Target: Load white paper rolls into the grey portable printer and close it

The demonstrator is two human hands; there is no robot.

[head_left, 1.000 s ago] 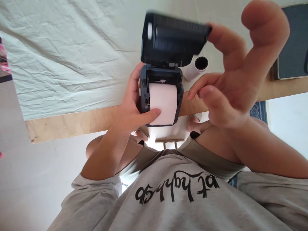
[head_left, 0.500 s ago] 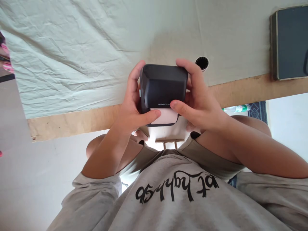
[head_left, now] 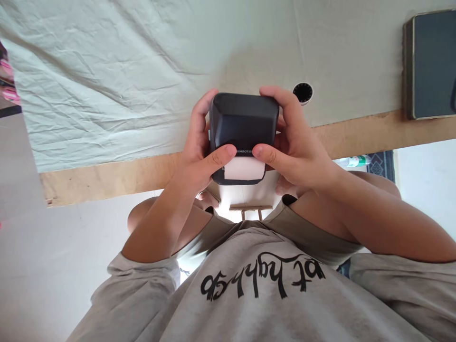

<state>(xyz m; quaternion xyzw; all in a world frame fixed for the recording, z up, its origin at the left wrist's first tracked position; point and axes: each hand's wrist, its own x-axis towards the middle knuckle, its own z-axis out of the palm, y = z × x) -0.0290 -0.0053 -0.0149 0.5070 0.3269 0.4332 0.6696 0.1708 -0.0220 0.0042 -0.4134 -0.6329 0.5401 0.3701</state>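
A black label printer with small NIIMBOT lettering is held between my two hands, over the table's near edge. A white paper label sticks out of its near end. My left hand wraps the left side, its thumb pressing on the cover beside the lettering. On the opposite side my right hand grips it, index finger at the far corner and thumb on the cover's near edge. Fingers under the printer are partly hidden.
Wrinkled pale cloth covers the table, leaving a bare wooden edge strip. A small round white object with a dark centre lies just beyond my right hand. A dark tablet-like device rests at the far right. Below is a plastic bottle.
My left thumb has moved up off the paper label onto the printer's cover near the lettering. More of the label shows. The printer has tilted slightly.
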